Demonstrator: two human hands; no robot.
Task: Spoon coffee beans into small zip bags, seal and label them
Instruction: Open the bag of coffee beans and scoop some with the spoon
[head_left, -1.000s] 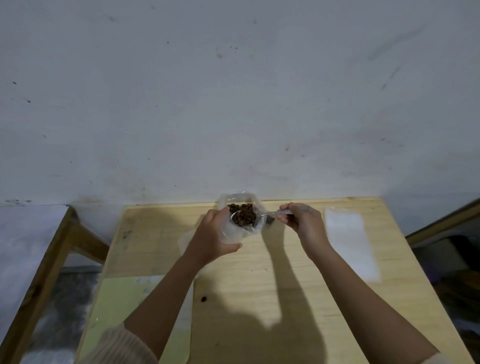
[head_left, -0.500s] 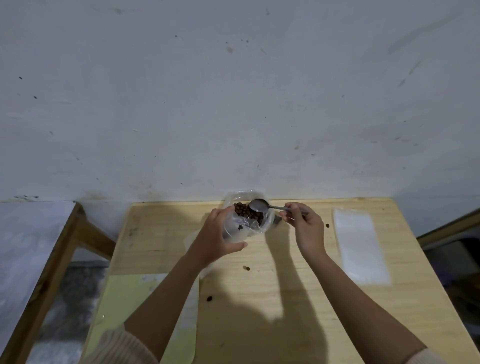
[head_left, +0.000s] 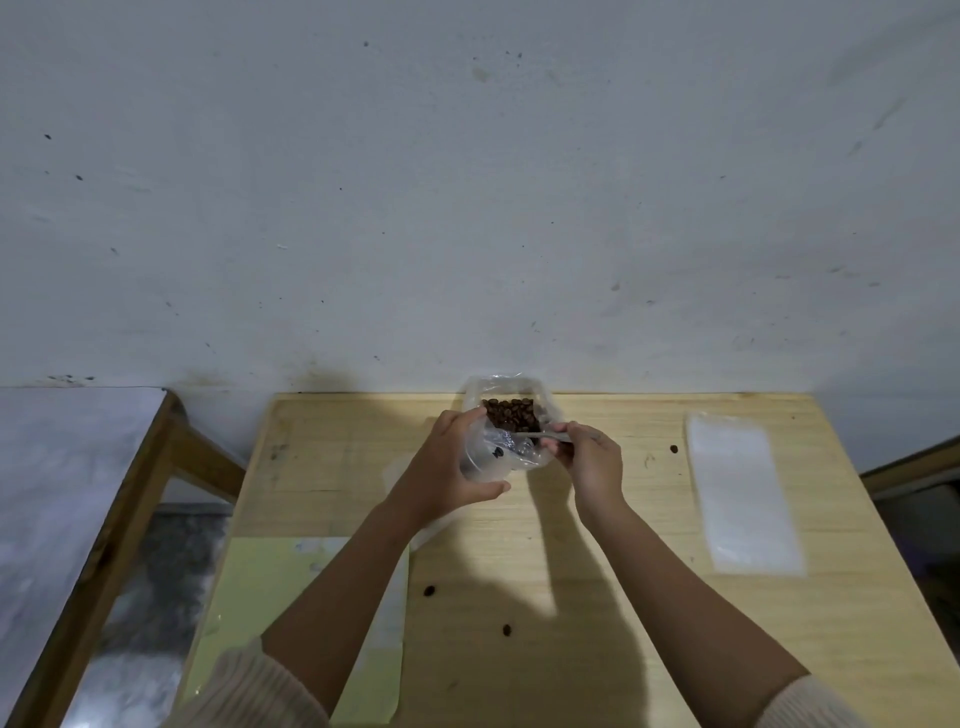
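One spoonful at a time. Leave sheet (head_left: 291, 597), front left on table (head_left: 597, 530), for labelling later.

1. Left hand (head_left: 441, 470): fingers curled round bag (head_left: 485, 462), thumb beneath, bag lifted off table with mouth toward right. Hold mouth wide and round; avoid squeezing, to prevent plastic folding across opening. Few beans (head_left: 496, 452) visible inside.
2. Pack (head_left: 511, 410): open, just behind bag, at far table edge.
3. Spoon (head_left: 553, 437): bowl past bag mouth, lost in plastic glare; cannot tell whether loaded.
4. Right hand (head_left: 595, 462): fingertips pinching handle end. Push bowl well inside before tipping, then roll wrist slowly.
5. Note stray beans (head_left: 674, 448) on table as sign of spill risk; work low over table.
6. Spare bags (head_left: 737, 493): flat at right, well apart.
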